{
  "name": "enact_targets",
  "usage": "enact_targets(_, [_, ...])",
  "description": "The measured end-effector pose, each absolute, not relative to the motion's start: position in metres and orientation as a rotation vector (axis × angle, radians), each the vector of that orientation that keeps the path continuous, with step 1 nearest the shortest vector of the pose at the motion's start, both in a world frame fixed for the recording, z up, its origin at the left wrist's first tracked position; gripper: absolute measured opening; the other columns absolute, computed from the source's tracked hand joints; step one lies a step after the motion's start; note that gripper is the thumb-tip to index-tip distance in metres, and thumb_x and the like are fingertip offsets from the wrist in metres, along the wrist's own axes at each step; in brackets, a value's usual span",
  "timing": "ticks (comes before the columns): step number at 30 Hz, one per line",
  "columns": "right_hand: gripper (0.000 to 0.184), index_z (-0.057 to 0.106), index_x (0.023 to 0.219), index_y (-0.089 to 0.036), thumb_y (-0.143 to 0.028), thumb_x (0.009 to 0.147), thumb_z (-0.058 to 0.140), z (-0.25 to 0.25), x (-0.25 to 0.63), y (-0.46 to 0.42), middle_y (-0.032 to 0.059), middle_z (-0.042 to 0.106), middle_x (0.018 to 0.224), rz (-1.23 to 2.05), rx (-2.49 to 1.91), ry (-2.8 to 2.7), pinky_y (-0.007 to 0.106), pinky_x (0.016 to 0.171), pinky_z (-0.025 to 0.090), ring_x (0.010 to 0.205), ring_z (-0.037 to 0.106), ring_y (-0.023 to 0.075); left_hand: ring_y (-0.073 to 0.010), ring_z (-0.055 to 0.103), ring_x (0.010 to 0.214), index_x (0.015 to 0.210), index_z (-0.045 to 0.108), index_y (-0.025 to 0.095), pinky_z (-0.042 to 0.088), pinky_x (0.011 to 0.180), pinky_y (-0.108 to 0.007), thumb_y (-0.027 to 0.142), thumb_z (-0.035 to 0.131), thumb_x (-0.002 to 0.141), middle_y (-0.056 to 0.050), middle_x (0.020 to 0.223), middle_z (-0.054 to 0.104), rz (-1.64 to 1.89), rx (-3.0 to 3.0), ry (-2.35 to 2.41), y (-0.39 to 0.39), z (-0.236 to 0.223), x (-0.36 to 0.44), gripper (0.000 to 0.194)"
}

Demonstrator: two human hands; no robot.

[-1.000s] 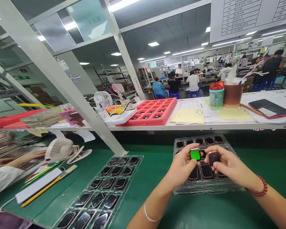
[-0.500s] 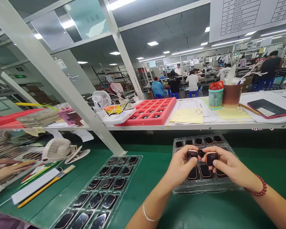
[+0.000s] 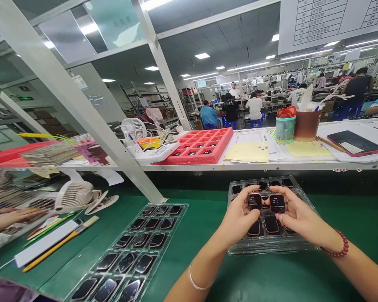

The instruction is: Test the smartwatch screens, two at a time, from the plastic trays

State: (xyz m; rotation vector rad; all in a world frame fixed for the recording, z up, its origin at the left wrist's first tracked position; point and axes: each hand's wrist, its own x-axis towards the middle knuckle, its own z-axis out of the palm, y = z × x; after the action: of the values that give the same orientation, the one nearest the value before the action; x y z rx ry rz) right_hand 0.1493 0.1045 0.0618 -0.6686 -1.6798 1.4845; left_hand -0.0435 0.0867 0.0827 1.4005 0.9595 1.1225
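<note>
My left hand grips a square smartwatch body by its edges, thumb below and fingers above. A matching smartwatch body is held in my right hand. Both screens face me, dark with small pale text on them. The two are side by side, a small gap between them. Beneath my hands lies a clear plastic tray stack with dark watch bodies in its pockets; my hands hide its middle. To the left, a long clear tray carries rows of similar watch bodies.
Above the bench runs a shelf with a red foam tray, a phone and cups. A slanted post meets the bench left of my hands. A white fan, a brush and a co-worker's hands are at left.
The left watch's screen went from bright green to dark, then to small text. The right watch's dark screen now shows text too, and its thumb has slid down off the face.
</note>
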Motion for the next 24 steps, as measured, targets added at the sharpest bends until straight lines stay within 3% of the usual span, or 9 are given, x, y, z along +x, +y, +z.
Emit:
enact_targets(4, [0.055, 0.039, 0.128, -0.026, -0.019, 0.079, 0.062, 0.062, 0.149, 0.106, 0.0081, 0.054, 0.115, 1.612, -0.605, -1.509, 0.023, 0.059, 0.052, 0.077, 0.057, 0.0126, -0.0121, 0.059, 0.081, 0.122, 0.046, 0.021, 0.044, 0.064, -0.019, 0.009, 0.068, 0.065, -0.005, 0.098, 0.061, 1.097, 1.182, 0.762, 0.09, 0.081, -0.049, 0.063])
enact_targets(7, [0.054, 0.046, 0.124, -0.026, -0.02, 0.075, 0.068, 0.064, 0.15, 0.108, 0.005, 0.059, 0.107, 1.768, -0.577, -1.276, 0.018, 0.052, 0.05, 0.062, 0.055, 0.0078, -0.0045, 0.053, 0.057, 0.119, 0.05, 0.018, 0.034, 0.043, -0.013, 0.015, 0.074, 0.061, -0.004, 0.091, 0.062, 1.056, 0.976, 0.61, 0.094, 0.08, -0.054, 0.063])
enact_targets(9, [0.045, 0.051, 0.122, -0.023, -0.029, 0.079, 0.064, 0.065, 0.151, 0.11, 0.0062, 0.062, 0.104, 1.869, -0.554, -1.119, 0.017, 0.05, 0.05, 0.06, 0.056, 0.0079, -0.0014, 0.049, 0.049, 0.115, 0.055, 0.015, 0.03, 0.037, -0.011, 0.021, 0.074, 0.066, -0.003, 0.084, 0.062, 1.061, 0.816, 0.553, 0.097, 0.081, -0.056, 0.053])
enact_targets(12, [0.043, 0.058, 0.116, -0.017, -0.047, 0.09, 0.041, 0.064, 0.152, 0.114, 0.0108, 0.067, 0.1, 2.02, -0.552, -0.931, 0.018, 0.048, 0.05, 0.058, 0.06, 0.0098, -0.002, 0.052, 0.048, 0.109, 0.059, 0.01, 0.035, 0.037, -0.009, 0.04, 0.057, 0.082, -0.004, 0.075, 0.062, 1.056, 0.564, 0.515, 0.101, 0.083, -0.058, 0.041])
enact_targets(14, [0.052, 0.061, 0.112, -0.015, -0.051, 0.092, 0.03, 0.061, 0.151, 0.116, 0.0114, 0.069, 0.094, 2.102, -0.559, -0.852, 0.019, 0.048, 0.05, 0.057, 0.062, 0.0106, -0.0044, 0.056, 0.049, 0.107, 0.059, 0.007, 0.039, 0.039, -0.01, 0.051, 0.043, 0.087, -0.005, 0.071, 0.063, 1.037, 0.47, 0.507, 0.103, 0.083, -0.058, 0.051])
enact_targets(17, [0.054, 0.062, 0.108, -0.015, -0.054, 0.091, 0.029, 0.057, 0.151, 0.118, 0.0104, 0.07, 0.089, 2.154, -0.539, -0.825, 0.02, 0.048, 0.049, 0.056, 0.062, 0.0109, -0.0062, 0.057, 0.046, 0.105, 0.058, 0.006, 0.039, 0.038, -0.012, 0.057, 0.035, 0.087, -0.005, 0.067, 0.063, 1.011, 0.466, 0.493, 0.106, 0.08, -0.057, 0.058])
enact_targets(21, [0.041, 0.059, 0.108, -0.017, -0.049, 0.088, 0.042, 0.056, 0.152, 0.116, 0.0089, 0.068, 0.091, 2.091, -0.527, -0.986, 0.019, 0.047, 0.05, 0.056, 0.062, 0.0104, -0.0077, 0.056, 0.045, 0.104, 0.055, 0.009, 0.033, 0.035, -0.013, 0.056, 0.042, 0.085, -0.005, 0.068, 0.062, 0.976, 0.641, 0.523, 0.106, 0.075, -0.053, 0.052])
enact_targets(24, [0.039, 0.051, 0.116, -0.023, -0.027, 0.078, 0.063, 0.058, 0.15, 0.114, 0.0038, 0.064, 0.094, 1.965, -0.566, -1.161, 0.019, 0.051, 0.051, 0.061, 0.061, 0.0091, -0.0099, 0.061, 0.057, 0.114, 0.049, 0.013, 0.038, 0.042, -0.015, 0.039, 0.061, 0.079, -0.008, 0.083, 0.064, 1.009, 0.89, 0.64, 0.101, 0.076, -0.052, 0.046])
